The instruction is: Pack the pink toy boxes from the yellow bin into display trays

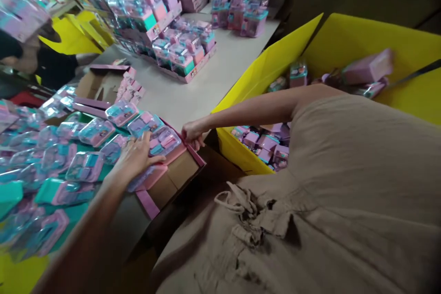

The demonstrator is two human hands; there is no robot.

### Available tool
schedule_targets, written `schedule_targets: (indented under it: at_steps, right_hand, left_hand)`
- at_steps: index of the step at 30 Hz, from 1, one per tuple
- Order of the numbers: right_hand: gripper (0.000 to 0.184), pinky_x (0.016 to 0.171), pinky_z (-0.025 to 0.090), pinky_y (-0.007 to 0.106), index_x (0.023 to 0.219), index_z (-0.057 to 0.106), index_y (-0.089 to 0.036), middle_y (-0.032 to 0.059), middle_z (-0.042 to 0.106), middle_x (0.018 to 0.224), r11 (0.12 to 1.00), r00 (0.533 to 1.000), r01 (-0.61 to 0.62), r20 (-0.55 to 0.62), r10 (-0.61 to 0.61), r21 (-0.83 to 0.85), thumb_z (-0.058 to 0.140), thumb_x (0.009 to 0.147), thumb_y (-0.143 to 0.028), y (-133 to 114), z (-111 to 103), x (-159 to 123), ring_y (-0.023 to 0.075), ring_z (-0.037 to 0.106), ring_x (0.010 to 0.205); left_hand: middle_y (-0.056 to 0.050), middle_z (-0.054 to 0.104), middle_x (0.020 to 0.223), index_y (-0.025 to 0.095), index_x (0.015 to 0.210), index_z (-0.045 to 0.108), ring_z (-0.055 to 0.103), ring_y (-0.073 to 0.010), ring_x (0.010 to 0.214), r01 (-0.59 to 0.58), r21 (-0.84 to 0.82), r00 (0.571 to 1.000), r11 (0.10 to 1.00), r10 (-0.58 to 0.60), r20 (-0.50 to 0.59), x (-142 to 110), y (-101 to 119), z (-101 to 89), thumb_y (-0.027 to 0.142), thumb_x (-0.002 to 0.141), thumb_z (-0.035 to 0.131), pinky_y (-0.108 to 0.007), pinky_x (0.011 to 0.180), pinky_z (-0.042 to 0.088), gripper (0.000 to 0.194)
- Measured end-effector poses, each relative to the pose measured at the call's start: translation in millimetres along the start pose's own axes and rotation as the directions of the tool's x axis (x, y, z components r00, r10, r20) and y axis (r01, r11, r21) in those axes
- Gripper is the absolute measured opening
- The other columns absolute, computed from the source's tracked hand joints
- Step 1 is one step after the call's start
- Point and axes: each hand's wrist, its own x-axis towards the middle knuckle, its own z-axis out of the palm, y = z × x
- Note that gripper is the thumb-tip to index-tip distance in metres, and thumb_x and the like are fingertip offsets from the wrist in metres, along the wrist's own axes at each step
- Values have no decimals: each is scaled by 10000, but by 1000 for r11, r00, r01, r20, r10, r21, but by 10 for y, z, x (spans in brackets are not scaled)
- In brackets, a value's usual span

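My left hand (pixel 136 156) lies with fingers spread on a clear-fronted pink toy pack (pixel 164 141) in a flat pink cardboard tray (pixel 179 172) at the table's near edge. My right hand (pixel 192 133) is closed in a pinch on the tray's pink right rim (pixel 199 158). The tray holds several pink and teal toy packs (pixel 120 112). My beige garment fills the lower right.
More stacked trays of toy packs (pixel 182 57) stand on the grey table (pixel 210 87) behind. A yellow bin (pixel 262 73) with pink boxes sits right of the table. Another person in black (pixel 51 66) is at the far left. Loose packs (pixel 41 183) pile at left.
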Motion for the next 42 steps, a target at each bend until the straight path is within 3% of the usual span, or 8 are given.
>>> schedule_targets:
  at_steps: [4, 6, 9, 15, 25, 35, 39, 42]
  right_hand:
    - [365, 823, 633, 347, 1295, 633, -86, 100, 774, 1004, 959, 930, 164, -288, -228, -230, 679, 937, -142, -217, -157, -349, 206, 747, 900]
    - [429, 1004, 570, 408, 1399, 591, -126, 154, 721, 1260, 796, 736, 336, -387, -555, -503, 666, 988, -221, -339, -145, -431, 253, 696, 1142]
    - [562, 1121, 454, 550, 1511, 534, -181, 193, 618, 1462, 401, 518, 416, -150, -842, -816, 669, 1017, -414, -422, -7, -343, 350, 572, 1341]
    - [681, 1109, 398, 577, 1652, 402, -240, 194, 475, 1635, 78, 520, 426, 173, -836, -902, 577, 1053, -511, -263, 144, 177, 385, 509, 1371]
    - [672, 1128, 416, 500, 1684, 367, -191, 209, 517, 1517, -56, 414, 502, 297, -861, -863, 519, 1089, -463, -260, -22, 286, 329, 480, 1359]
    - [723, 1067, 430, 582, 1671, 375, -193, 223, 519, 1505, -50, 459, 408, 252, -852, -912, 614, 1036, -446, -302, 60, 376, 359, 500, 1291]
    - [621, 1117, 408, 626, 1626, 414, -124, 256, 499, 1568, 35, 423, 399, 151, -893, -916, 520, 1084, -406, -165, 226, 12, 381, 463, 1391]
    - [356, 994, 534, 437, 1328, 653, -126, 185, 690, 1259, 78, 435, 462, 149, -888, -884, 406, 1127, -286, -54, 534, -210, 267, 628, 1144]
  left_hand:
    - [-284, 681, 1300, 90, 1533, 468, 616, -498, 1248, 35, 199, 997, 979, -21, -70, -221, 152, -78, 627, 934, 643, -644, 1049, 448, 823]
    - [-320, 606, 1413, 68, 1597, 405, 575, -503, 1305, 126, 201, 979, 971, -89, -186, -451, 178, -61, 650, 961, 593, -643, 1068, 433, 883]
    - [-314, 590, 1416, 68, 1570, 458, 571, -492, 1294, 277, 170, 929, 946, -219, -297, -806, 102, 66, 654, 996, 529, -646, 1055, 444, 824]
    - [-230, 616, 1344, 141, 1650, 370, 600, -409, 1243, 129, 128, 984, 983, -111, -137, -1012, -170, 295, 525, 1027, 550, -519, 1013, 508, 754]
    - [-210, 579, 1324, 175, 1674, 334, 586, -402, 1225, 140, 115, 982, 983, -123, -143, -1013, -210, 310, 445, 969, 681, -519, 1034, 505, 831]
    - [-207, 526, 1424, 225, 1660, 389, 511, -446, 1357, 148, -2, 971, 989, -146, -188, -929, -335, 360, 438, 879, 812, -599, 1124, 449, 914]
    - [-217, 509, 1481, 169, 1640, 388, 533, -401, 1389, 327, -298, 813, 897, -428, -394, -1292, -372, 581, 503, 853, 820, -557, 1159, 456, 958]
    - [-177, 668, 1248, 127, 1475, 553, 686, -319, 1137, 537, -542, 629, 646, -735, -253, -1521, -292, 970, 450, 921, 716, -470, 1028, 557, 661]
